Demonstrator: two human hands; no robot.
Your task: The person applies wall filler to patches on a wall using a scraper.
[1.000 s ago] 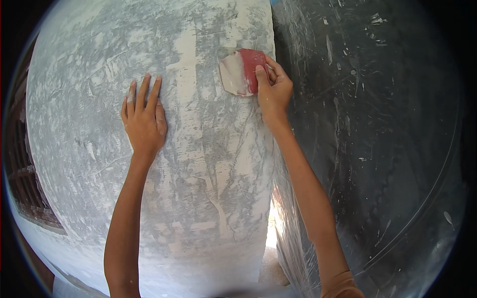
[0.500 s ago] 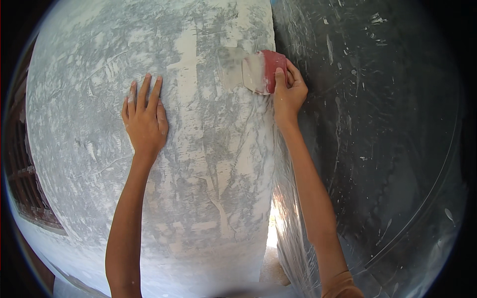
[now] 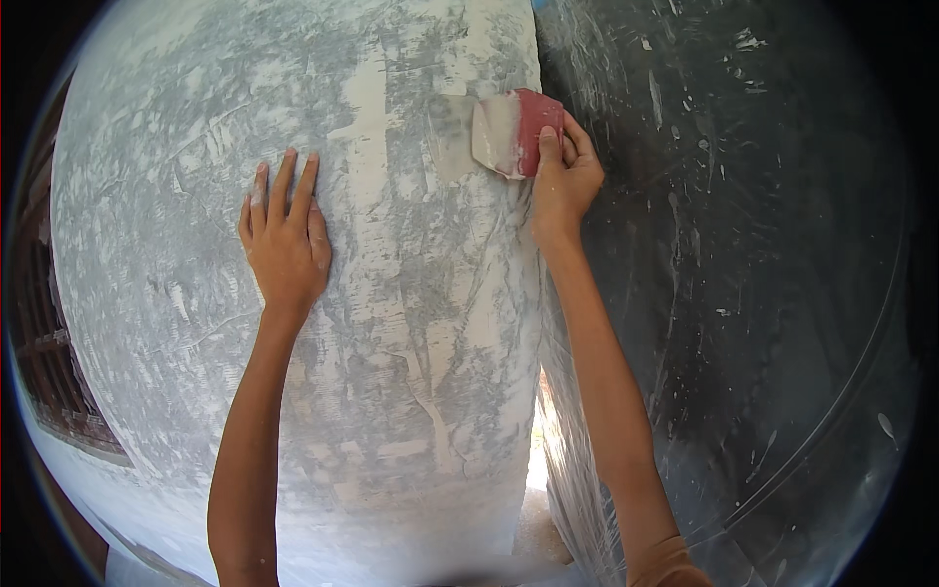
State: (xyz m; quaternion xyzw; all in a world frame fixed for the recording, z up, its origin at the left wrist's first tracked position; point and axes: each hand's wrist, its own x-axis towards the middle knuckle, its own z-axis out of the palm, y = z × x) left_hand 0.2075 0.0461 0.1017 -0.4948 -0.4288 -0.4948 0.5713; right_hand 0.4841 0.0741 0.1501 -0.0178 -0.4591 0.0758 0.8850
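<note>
In front of me is a wall (image 3: 372, 293), grey with patchy white filler smeared across it. My right hand (image 3: 567, 186) is closed on a red putty scraper (image 3: 536, 129), thumb on its near face and fingers behind. Pale putty (image 3: 497, 132) coats the left part of the scraper, which is close against the wall near its right edge. A fresh damp-looking patch of putty (image 3: 451, 137) lies just left of the blade. My left hand (image 3: 286, 235) rests flat on the wall, fingers spread and pointing up, with nothing in it.
Dark plastic sheeting (image 3: 743, 245), spotted with white splashes, hangs beside the wall's right edge. A bright narrow gap (image 3: 538, 460) shows low between wall and sheet. At the far left is a brown slatted frame (image 3: 59, 362).
The scraper in my right hand has shifted slightly up and tilted a little, and the right forearm has moved a bit left. My left hand stays in place.
</note>
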